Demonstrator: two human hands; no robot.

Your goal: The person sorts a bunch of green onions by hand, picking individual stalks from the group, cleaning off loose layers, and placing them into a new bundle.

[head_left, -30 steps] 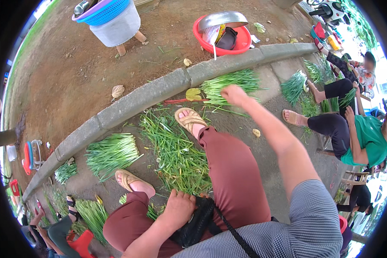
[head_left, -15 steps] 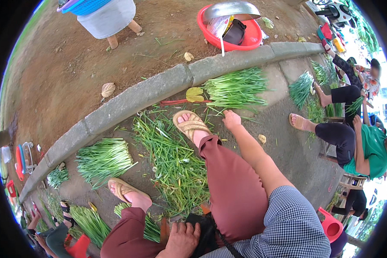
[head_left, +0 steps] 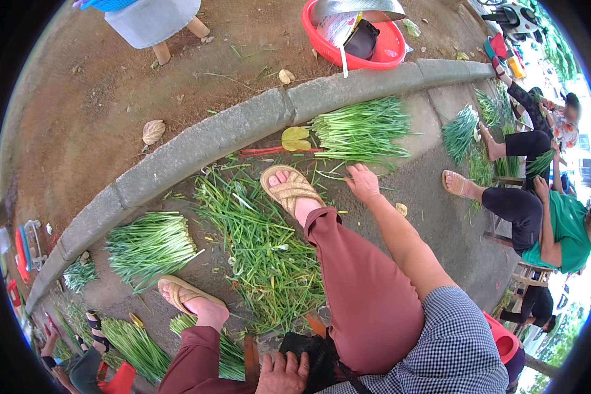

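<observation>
1. Left pile (head_left: 152,246): green stalks lie aligned; I judge this one sorted.
2. Loose heap (head_left: 256,249) between my sandals (head_left: 290,190): tangled — much apparently left to sort.
3. My left hand (head_left: 284,374): fingers together by the black bag (head_left: 306,351); cannot tell if gripping.
4. Right pile (head_left: 361,130) near kerb (head_left: 197,152): aligned, red string (head_left: 269,152) beside it, no tie visible.
5. My right hand (head_left: 362,182): fingers slightly apart just below that pile — cannot tell whether pinching stalks.
</observation>
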